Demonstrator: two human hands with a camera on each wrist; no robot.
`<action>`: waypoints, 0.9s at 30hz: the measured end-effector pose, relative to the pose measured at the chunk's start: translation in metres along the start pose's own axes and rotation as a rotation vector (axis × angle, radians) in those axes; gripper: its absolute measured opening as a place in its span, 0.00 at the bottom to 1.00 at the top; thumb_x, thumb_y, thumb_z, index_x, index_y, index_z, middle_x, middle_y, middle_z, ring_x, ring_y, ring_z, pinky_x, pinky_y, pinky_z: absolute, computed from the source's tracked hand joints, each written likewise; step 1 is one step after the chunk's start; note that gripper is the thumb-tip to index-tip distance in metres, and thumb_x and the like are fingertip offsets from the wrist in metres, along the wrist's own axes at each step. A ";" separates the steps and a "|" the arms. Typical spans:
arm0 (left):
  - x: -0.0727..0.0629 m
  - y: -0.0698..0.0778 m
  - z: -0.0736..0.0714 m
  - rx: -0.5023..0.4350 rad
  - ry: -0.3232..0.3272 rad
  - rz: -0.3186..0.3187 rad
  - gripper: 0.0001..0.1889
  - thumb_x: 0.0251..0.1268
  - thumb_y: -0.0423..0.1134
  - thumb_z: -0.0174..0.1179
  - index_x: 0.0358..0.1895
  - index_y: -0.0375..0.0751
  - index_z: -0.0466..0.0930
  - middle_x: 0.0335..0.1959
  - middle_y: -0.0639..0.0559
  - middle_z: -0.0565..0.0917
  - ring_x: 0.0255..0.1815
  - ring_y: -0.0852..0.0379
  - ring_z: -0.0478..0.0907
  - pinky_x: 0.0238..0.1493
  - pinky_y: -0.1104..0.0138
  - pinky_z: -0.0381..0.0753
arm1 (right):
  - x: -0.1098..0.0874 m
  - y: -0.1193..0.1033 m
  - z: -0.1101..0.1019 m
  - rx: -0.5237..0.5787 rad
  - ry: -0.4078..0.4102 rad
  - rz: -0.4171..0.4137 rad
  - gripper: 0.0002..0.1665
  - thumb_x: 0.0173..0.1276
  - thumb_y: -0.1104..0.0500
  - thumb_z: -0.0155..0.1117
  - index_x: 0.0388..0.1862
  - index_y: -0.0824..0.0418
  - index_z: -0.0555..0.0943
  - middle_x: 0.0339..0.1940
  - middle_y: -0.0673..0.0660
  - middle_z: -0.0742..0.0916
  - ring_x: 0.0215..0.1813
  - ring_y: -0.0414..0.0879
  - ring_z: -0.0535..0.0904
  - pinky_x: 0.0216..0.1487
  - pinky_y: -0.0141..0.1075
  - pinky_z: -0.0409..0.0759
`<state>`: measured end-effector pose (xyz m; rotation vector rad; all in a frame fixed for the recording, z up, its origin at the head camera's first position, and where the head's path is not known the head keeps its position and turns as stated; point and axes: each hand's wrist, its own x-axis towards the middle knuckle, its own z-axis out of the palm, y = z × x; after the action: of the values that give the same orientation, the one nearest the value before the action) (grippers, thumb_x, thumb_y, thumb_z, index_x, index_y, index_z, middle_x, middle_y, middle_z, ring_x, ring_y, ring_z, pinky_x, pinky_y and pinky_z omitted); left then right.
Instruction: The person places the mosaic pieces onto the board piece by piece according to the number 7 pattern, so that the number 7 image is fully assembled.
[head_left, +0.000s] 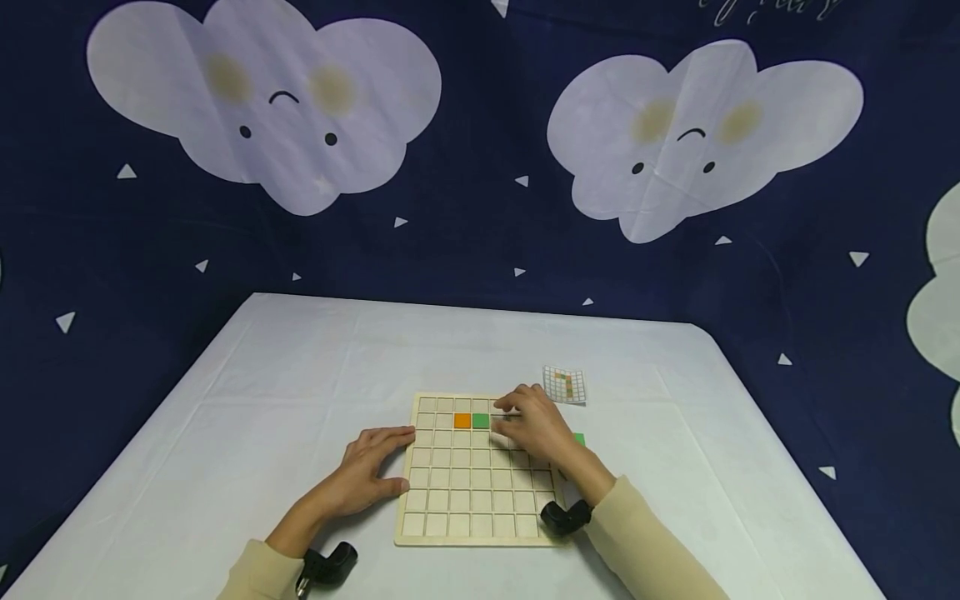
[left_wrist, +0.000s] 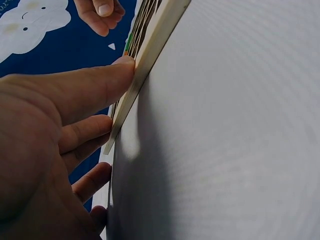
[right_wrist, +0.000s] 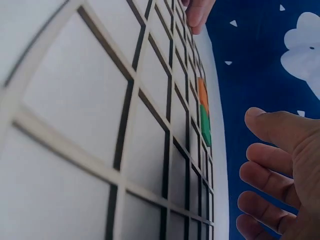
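A wooden grid board lies on the table, with an orange square tile and a green square tile side by side in its second row from the far edge. My left hand rests its thumb and fingertips along the board's left edge, and in the left wrist view the thumb presses the rim. Just right of the green tile, my right hand hovers over the board. Its thumb and fingers stand apart with nothing between them, as the right wrist view also shows.
A small printed card with a coloured grid pattern lies beyond the board's far right corner. Another green piece peeks out beside the right wrist, partly hidden. The white table meets a dark blue cloth with clouds behind it.
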<state>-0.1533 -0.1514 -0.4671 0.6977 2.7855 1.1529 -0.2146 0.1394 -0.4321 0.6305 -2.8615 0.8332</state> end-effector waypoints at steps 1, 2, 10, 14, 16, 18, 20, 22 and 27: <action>0.000 0.000 0.000 0.000 0.001 -0.002 0.33 0.52 0.39 0.67 0.64 0.38 0.69 0.69 0.47 0.68 0.67 0.44 0.59 0.61 0.46 0.51 | -0.001 0.000 -0.001 0.005 0.003 0.005 0.17 0.57 0.52 0.70 0.45 0.57 0.85 0.37 0.50 0.84 0.38 0.42 0.70 0.42 0.36 0.70; 0.000 0.000 0.000 -0.001 0.001 -0.003 0.33 0.52 0.39 0.67 0.65 0.38 0.69 0.69 0.47 0.68 0.67 0.44 0.59 0.61 0.46 0.51 | -0.002 0.000 -0.003 0.009 0.006 0.007 0.18 0.57 0.52 0.70 0.45 0.57 0.85 0.38 0.50 0.83 0.39 0.43 0.70 0.42 0.36 0.69; 0.000 -0.001 0.000 0.013 0.002 0.002 0.33 0.52 0.39 0.67 0.64 0.39 0.70 0.69 0.48 0.68 0.67 0.44 0.59 0.61 0.46 0.51 | -0.014 0.003 -0.015 0.038 0.029 0.025 0.19 0.57 0.52 0.70 0.46 0.58 0.84 0.39 0.50 0.83 0.43 0.46 0.72 0.44 0.39 0.70; 0.000 0.000 0.000 0.012 0.004 0.002 0.33 0.52 0.39 0.67 0.64 0.38 0.69 0.69 0.48 0.68 0.67 0.44 0.59 0.62 0.46 0.51 | -0.021 0.008 -0.021 0.035 0.045 0.029 0.19 0.56 0.53 0.71 0.46 0.58 0.84 0.39 0.49 0.83 0.45 0.46 0.72 0.46 0.41 0.71; 0.000 0.000 0.000 0.007 0.004 0.001 0.33 0.52 0.39 0.67 0.64 0.38 0.70 0.69 0.48 0.68 0.67 0.44 0.59 0.62 0.46 0.51 | -0.025 0.010 -0.023 0.038 0.056 0.034 0.19 0.56 0.53 0.71 0.45 0.58 0.84 0.40 0.49 0.83 0.46 0.46 0.72 0.47 0.43 0.71; 0.000 0.000 0.000 0.003 0.004 0.000 0.33 0.52 0.39 0.67 0.64 0.38 0.69 0.69 0.48 0.68 0.67 0.44 0.59 0.62 0.46 0.51 | -0.030 0.013 -0.025 0.032 0.070 0.034 0.19 0.55 0.53 0.71 0.45 0.58 0.84 0.40 0.49 0.83 0.48 0.48 0.73 0.50 0.46 0.73; 0.000 0.000 0.000 0.000 0.002 -0.002 0.33 0.52 0.39 0.67 0.64 0.38 0.69 0.68 0.47 0.68 0.67 0.44 0.59 0.62 0.45 0.50 | -0.035 0.015 -0.027 0.033 0.084 0.032 0.18 0.55 0.53 0.72 0.45 0.58 0.84 0.40 0.49 0.83 0.50 0.49 0.74 0.52 0.48 0.73; 0.001 -0.001 0.000 -0.003 -0.002 -0.005 0.33 0.52 0.39 0.67 0.64 0.38 0.69 0.69 0.47 0.68 0.68 0.44 0.59 0.62 0.45 0.50 | -0.039 0.017 -0.028 0.033 0.094 0.028 0.18 0.55 0.54 0.72 0.44 0.58 0.84 0.40 0.49 0.83 0.50 0.48 0.74 0.52 0.48 0.74; 0.001 -0.001 0.001 0.001 -0.010 -0.010 0.33 0.53 0.41 0.67 0.65 0.38 0.69 0.69 0.47 0.68 0.68 0.44 0.59 0.62 0.45 0.51 | -0.051 0.023 -0.031 0.010 0.106 0.038 0.18 0.55 0.53 0.72 0.44 0.58 0.84 0.41 0.48 0.83 0.48 0.43 0.72 0.48 0.43 0.74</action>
<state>-0.1546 -0.1515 -0.4682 0.6871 2.7782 1.1439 -0.1782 0.1921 -0.4272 0.5182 -2.7842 0.8598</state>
